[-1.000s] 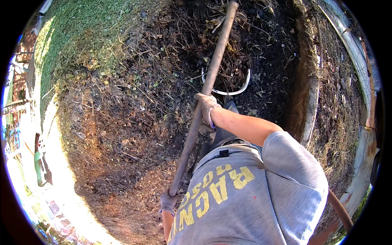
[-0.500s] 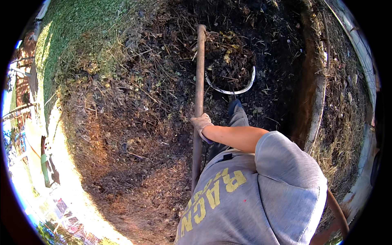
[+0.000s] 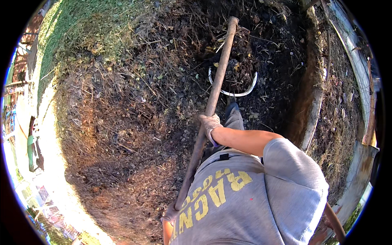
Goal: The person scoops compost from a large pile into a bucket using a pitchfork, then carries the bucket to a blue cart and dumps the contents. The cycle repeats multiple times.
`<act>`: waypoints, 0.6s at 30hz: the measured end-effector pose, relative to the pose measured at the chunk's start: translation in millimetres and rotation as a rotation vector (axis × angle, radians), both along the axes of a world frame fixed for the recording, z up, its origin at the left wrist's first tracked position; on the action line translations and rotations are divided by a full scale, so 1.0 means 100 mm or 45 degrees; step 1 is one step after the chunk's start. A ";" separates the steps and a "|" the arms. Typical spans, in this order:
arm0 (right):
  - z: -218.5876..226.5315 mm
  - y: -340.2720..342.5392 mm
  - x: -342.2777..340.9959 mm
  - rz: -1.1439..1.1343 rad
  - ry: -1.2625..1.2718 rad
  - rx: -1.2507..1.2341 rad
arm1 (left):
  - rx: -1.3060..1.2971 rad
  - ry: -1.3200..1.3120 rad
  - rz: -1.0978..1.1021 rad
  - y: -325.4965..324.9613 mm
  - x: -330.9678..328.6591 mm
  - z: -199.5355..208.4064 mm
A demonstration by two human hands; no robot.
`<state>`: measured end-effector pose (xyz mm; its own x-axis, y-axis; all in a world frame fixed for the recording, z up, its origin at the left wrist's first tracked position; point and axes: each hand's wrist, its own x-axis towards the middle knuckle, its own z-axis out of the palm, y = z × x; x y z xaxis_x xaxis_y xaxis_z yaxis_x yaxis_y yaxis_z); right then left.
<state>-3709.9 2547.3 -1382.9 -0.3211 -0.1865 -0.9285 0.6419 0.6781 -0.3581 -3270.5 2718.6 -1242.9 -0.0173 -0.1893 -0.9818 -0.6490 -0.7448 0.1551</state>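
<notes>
A long, round, brown wooden pole (image 3: 217, 87) slants over the dark, twig-strewn compost (image 3: 143, 94), its far end upper right of its near end. The right hand (image 3: 210, 123), in a pale, dirt-smudged glove, grips the pole around its middle; the left hand (image 3: 170, 214), gloved too, is closed around the pole's near end. A white U-shaped strip (image 3: 241, 94) lies mostly right of the pole, passing behind it. A weathered, pale-edged wooden board (image 3: 313, 116) stands well right of the pole.
</notes>
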 end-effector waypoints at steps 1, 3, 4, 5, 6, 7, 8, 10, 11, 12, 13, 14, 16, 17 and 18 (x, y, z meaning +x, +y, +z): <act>0.33 -0.04 0.00 0.019 0.002 -0.002 | 0.037 0.008 -0.004 -0.02 0.13 0.05; 0.24 0.00 0.26 0.032 -0.025 -0.030 | 0.180 -0.083 -0.135 -0.03 0.51 0.11; 0.20 0.00 0.28 0.057 -0.064 -0.029 | 0.288 -0.068 -0.136 -0.12 0.54 0.12; 0.16 -0.01 0.30 0.085 -0.102 -0.030 | 0.277 -0.077 -0.134 -0.12 0.55 0.15; 0.21 -0.05 0.26 0.143 -0.246 0.038 | 0.229 -0.092 -0.107 0.00 0.56 0.16; 0.25 -0.08 0.16 0.197 -0.381 0.120 | 0.180 -0.100 -0.081 0.13 0.55 0.15; -0.48 -0.10 0.11 0.418 -0.296 0.271 | 0.141 -0.099 -0.122 0.06 0.49 0.12; -0.42 0.04 0.18 0.474 -0.097 0.196 | 0.063 -0.103 -0.083 0.37 0.45 0.00; -0.38 0.04 0.20 0.451 -0.041 0.233 | 0.021 -0.097 -0.072 0.45 0.44 -0.10; -0.34 0.07 0.25 0.436 0.010 0.279 | -0.005 -0.098 -0.064 0.58 0.45 -0.19; -0.26 -0.01 0.24 0.391 -0.027 0.276 | -0.055 -0.092 -0.069 0.62 0.46 -0.33; -0.16 -0.02 0.28 0.348 -0.064 0.275 | -0.090 -0.091 -0.081 0.70 0.49 -0.41; 0.05 -0.10 0.35 0.124 -0.051 0.076 | -0.216 -0.083 -0.130 0.80 0.56 -0.79; 0.01 -0.17 0.32 0.031 -0.101 -0.059 | -0.293 -0.071 -0.187 0.76 0.63 -1.06; 0.34 -0.29 0.32 0.033 -0.118 -0.169 | -0.363 -0.077 -0.183 0.82 0.65 -1.28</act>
